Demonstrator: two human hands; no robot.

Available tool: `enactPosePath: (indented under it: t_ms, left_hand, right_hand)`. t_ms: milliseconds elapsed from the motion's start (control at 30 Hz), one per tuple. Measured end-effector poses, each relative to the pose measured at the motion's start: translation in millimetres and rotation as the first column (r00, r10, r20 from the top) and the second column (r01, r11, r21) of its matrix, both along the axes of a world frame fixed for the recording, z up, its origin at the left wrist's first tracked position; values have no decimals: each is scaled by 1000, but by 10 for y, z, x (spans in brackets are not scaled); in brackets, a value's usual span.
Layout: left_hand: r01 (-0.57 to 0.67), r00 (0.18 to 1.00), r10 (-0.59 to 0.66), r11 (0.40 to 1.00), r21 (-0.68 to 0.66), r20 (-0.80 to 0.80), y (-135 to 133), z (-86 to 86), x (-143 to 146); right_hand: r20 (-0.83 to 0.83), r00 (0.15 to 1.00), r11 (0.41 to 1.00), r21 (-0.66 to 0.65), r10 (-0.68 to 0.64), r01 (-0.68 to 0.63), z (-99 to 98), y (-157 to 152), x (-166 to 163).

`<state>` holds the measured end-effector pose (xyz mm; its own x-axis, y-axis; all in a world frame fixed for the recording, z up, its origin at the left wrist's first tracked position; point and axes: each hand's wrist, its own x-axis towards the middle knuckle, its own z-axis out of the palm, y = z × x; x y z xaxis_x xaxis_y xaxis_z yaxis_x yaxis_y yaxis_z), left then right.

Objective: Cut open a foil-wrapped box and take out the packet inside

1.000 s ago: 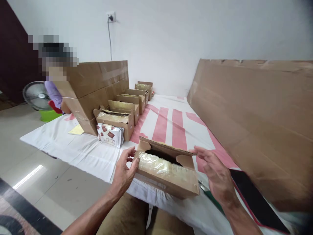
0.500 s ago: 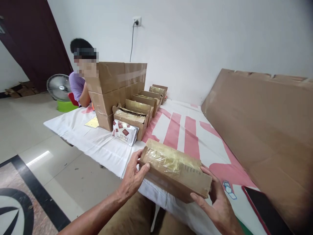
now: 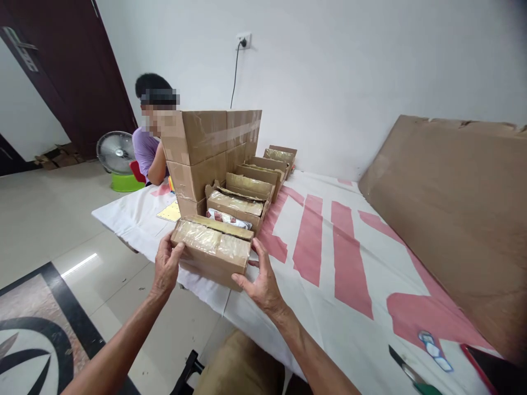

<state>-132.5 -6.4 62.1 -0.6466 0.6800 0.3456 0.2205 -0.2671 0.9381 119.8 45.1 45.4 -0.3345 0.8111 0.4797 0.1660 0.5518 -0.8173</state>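
At the far left a dark door (image 3: 61, 71) and a floor fan (image 3: 116, 152) stand behind another person in a purple top (image 3: 149, 153), who sits at the far side of the bench (image 3: 329, 307), partly hidden by a stack of large cartons (image 3: 209, 148). The left hand (image 3: 167, 269) grips the left end of a small taped cardboard box (image 3: 212, 249), fingers (image 3: 164, 247) wrapped over the corner and thumb on the front face. The box sits at the near edge of the bench, on the white cloth with red stripes (image 3: 308, 241), lined up at the front of a row of similar boxes (image 3: 255, 184) that runs back toward the wall; a white and red printed packet (image 3: 228, 218) shows between it and the next box. The right hand (image 3: 261, 280) holds the box's right end, fingers spread against the side. Judging by the glossy tape across its top, this box looks closed and sealed and is joining the row, so what seems left is to let go of it. Farther right lies a large flat cardboard sheet (image 3: 453, 203), and near the bottom right corner a blade with a green handle (image 3: 411, 377).
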Motion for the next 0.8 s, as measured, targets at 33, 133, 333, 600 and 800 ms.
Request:
enactPosePath:
  t_ms: [33,133,333,600,800]
  left_hand:
    - [3,1000,-3,1000,0,-6,50,-38,-15]
    - [26,1000,-26,999,-23,-9,69,-175,20]
    - [30,996,-6,958,-287,86,-323,-658,274]
    - [67,993,-87,971,-231,-77,-250,-840,567]
    - [49,992,-73,975,-217,-106,-135,-825,596]
  right_hand:
    - [-12,1000,1000,-4,-5,5,-76,24,-6]
    - [3,1000,999,-43,-16,16,-335,18,100]
    - [73,997,989,-151,14,-3,-736,-91,335]
    - [114,990,992,-102,79,-67,-840,-81,306]
    - [124,988,992,-93,96,-85,-880,-75,293]
